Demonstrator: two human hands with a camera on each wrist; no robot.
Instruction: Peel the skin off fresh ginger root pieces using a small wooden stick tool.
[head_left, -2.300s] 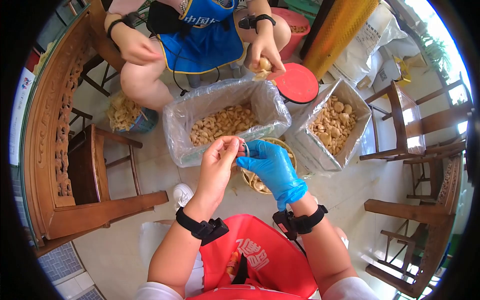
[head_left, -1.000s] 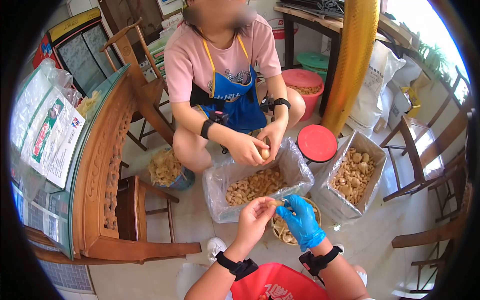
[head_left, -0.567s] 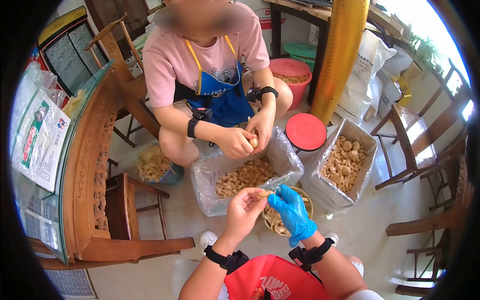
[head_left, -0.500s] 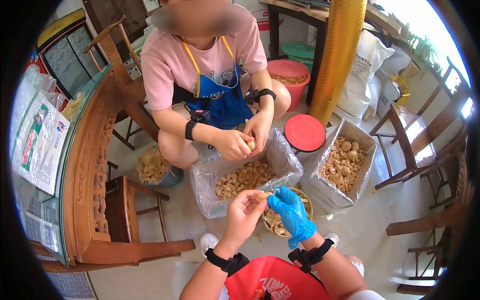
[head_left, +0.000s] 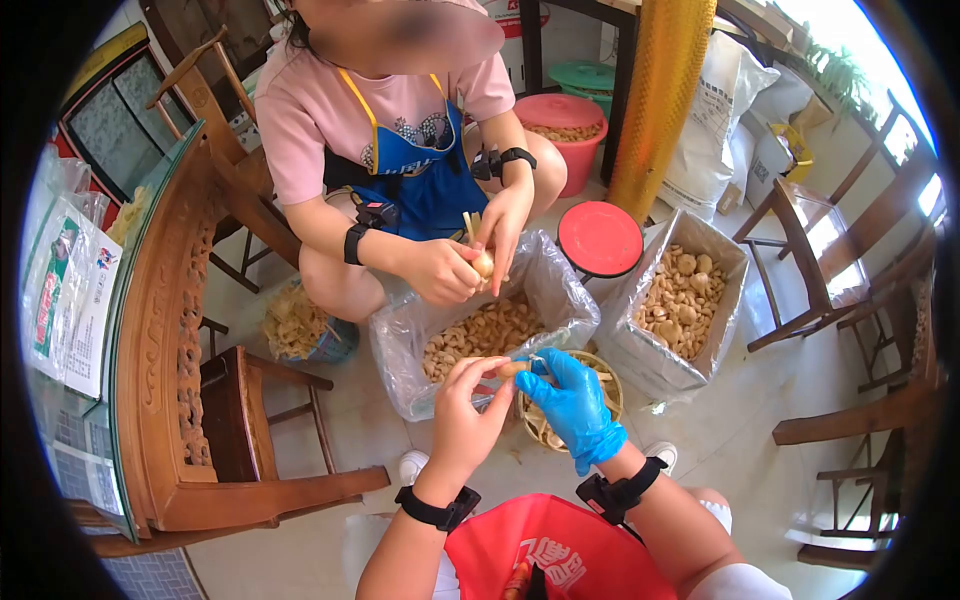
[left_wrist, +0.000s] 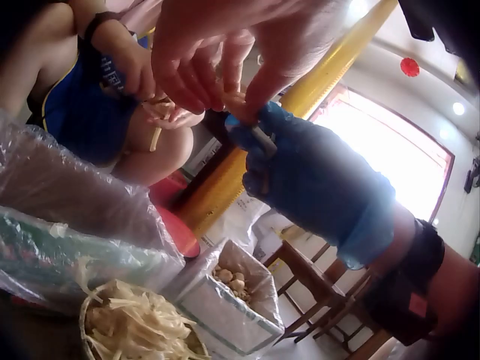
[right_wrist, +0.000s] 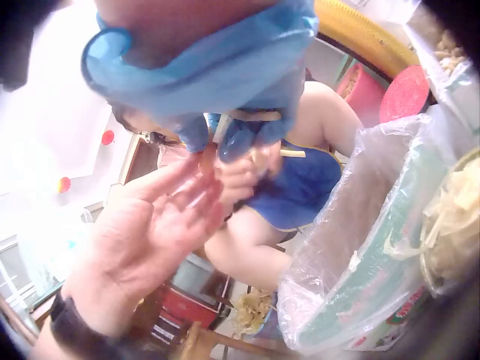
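In the head view my bare left hand (head_left: 468, 412) pinches a garlic clove (head_left: 513, 369) between thumb and fingertips. My right hand (head_left: 577, 411), in a blue glove, meets the clove's other end with curled fingers. A slim pale strip (left_wrist: 264, 141) sticks out between the gloved fingers in the left wrist view; its kind cannot be made out. Below the hands stands a round basket (head_left: 531, 437) of garlic skins. Just beyond is a plastic-lined crate (head_left: 398, 386) of loose cloves (head_left: 480, 336). Opposite, another person's hands (head_left: 447, 270) hold a garlic bulb (head_left: 484, 264) with its stem.
A lined box (head_left: 655, 361) of bulbs and cloves stands right of the crate, by a red round lid (head_left: 600, 239). A tub of peelings (head_left: 296, 322) sits at left. Wooden chairs (head_left: 815, 260) and a carved, glass-topped wooden table (head_left: 160, 350) flank the work.
The head view tilted up from the lap, bringing the other person's upper body into sight. That person's hands came together on a bulb. My hands stay joined, with the clove now showing between them.
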